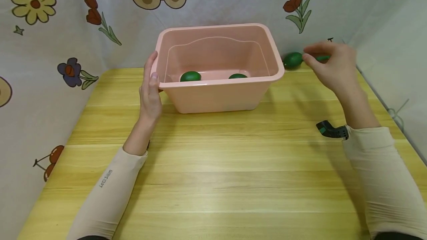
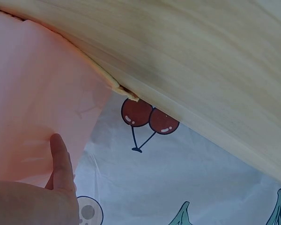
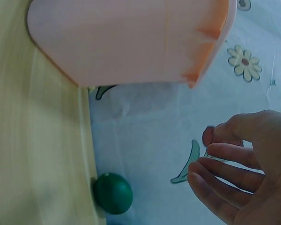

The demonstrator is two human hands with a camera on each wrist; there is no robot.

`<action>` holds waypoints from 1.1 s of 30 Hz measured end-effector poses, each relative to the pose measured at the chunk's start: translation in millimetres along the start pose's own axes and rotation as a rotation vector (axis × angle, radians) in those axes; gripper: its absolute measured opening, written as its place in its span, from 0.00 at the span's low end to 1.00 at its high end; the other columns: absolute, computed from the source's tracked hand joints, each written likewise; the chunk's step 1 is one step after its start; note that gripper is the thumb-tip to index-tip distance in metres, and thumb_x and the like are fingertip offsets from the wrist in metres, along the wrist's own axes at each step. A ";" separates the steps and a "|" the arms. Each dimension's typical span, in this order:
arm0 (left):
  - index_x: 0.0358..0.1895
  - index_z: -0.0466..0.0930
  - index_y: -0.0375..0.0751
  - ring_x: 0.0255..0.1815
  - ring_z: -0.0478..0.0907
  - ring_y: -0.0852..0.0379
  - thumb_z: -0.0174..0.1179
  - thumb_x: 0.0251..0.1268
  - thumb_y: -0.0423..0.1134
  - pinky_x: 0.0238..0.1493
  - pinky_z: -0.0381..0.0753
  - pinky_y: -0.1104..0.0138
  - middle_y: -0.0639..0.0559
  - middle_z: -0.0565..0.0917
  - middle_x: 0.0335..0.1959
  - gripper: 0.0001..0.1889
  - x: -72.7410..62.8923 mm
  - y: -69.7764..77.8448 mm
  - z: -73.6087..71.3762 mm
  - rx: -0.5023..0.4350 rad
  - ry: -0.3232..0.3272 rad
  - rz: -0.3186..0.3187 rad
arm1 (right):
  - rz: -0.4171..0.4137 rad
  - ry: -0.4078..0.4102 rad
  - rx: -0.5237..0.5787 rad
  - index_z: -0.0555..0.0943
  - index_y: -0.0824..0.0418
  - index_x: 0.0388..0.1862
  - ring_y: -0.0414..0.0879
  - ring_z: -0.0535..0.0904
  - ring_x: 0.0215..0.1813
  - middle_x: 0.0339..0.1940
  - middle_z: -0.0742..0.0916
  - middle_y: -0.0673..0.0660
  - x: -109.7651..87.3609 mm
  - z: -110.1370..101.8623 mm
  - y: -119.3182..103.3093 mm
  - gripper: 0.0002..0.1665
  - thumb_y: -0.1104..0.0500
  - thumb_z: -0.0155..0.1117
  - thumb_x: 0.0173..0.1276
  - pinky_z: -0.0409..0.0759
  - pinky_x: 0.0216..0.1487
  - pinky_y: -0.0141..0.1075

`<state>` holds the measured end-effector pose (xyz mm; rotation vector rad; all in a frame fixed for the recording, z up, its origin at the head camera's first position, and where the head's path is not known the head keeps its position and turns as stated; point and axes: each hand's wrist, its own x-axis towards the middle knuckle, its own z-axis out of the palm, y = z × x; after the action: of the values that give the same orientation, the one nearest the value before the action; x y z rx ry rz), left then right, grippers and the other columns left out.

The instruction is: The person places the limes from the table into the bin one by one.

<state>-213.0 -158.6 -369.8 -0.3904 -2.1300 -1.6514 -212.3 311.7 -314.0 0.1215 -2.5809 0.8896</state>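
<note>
A pink plastic tub [image 1: 213,95] stands at the back of the wooden table. Its left end is touched by my left hand [image 1: 151,97], the fingers lying fairly straight along the outside near the rim. Inside the tub, two green limes [image 1: 191,76] show partly above the front edge. Another green lime [image 1: 293,60] rests right of the tub at the table's back edge. My right hand [image 1: 333,64] hovers close to it, fingers loosely bent; the right wrist view shows this lime [image 3: 113,193] apart from the fingers, with nothing visible between them.
The wooden table [image 1: 233,166] reaches back to a pale printed cloth [image 1: 213,14] hung behind it. More cloth rises at the left and right. A black strap [image 1: 331,129] sticks out from my right wrist.
</note>
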 end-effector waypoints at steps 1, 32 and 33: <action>0.78 0.61 0.66 0.62 0.76 0.52 0.35 0.66 0.60 0.47 0.80 0.63 0.60 0.71 0.73 0.35 -0.2 -0.2 -0.4 -0.005 -0.001 -0.001 | 0.004 0.000 0.000 0.86 0.59 0.57 0.25 0.74 0.40 0.51 0.89 0.59 0.0 -0.2 3.8 0.22 0.48 0.64 0.72 0.70 0.41 0.20; 0.78 0.60 0.65 0.65 0.74 0.48 0.35 0.68 0.60 0.52 0.81 0.56 0.59 0.71 0.73 0.34 1.1 -2.6 -2.1 0.021 -0.005 0.008 | 0.439 0.032 -0.008 0.68 0.51 0.78 0.54 0.67 0.76 0.73 0.75 0.54 6.3 -13.8 104.3 0.35 0.47 0.53 0.73 0.42 0.80 0.46; 0.78 0.60 0.65 0.65 0.74 0.48 0.35 0.68 0.60 0.52 0.81 0.55 0.59 0.71 0.73 0.34 1.1 -2.8 -2.1 0.023 -0.005 0.008 | 0.438 0.023 -0.019 0.67 0.52 0.78 0.57 0.67 0.75 0.75 0.74 0.57 7.2 -13.1 106.3 0.35 0.47 0.53 0.74 0.44 0.79 0.47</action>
<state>-214.9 -161.3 -371.2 -0.3959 -2.1459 -1.6221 -236.6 404.3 -362.6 -0.4733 -2.6369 1.0029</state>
